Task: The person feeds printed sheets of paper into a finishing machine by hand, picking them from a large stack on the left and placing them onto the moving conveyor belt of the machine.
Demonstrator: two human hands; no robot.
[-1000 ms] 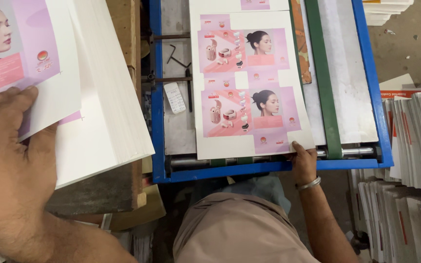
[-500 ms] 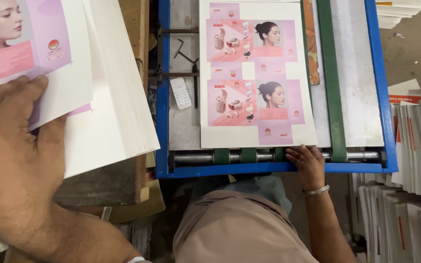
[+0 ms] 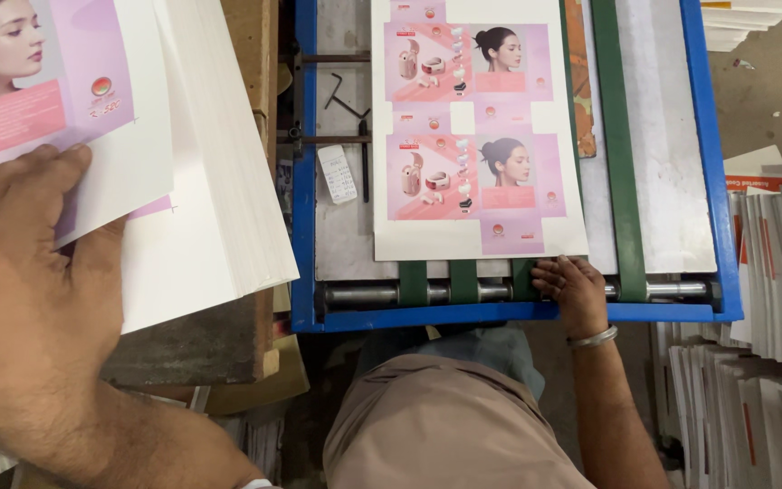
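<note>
My left hand grips the near edge of the top printed sheet on a thick pile of white sheets at the left, thumb on top. The sheet shows pink and lilac panels with a portrait. My right hand, with a metal bangle at the wrist, rests with bent fingers on the roller at the near end of a blue-framed feed table. Its fingertips touch the near right corner of a similar printed sheet lying flat on the table.
Green belts run lengthwise over the metal table top. A hex key and a small white tag lie at the table's left side. Stacks of flat white cartons stand on edge at the right. The pile rests on a wooden board.
The sheet on the table has slid away from me along the belts. My right hand has stayed at the roller, and my left hand has shifted slightly on the top sheet.
</note>
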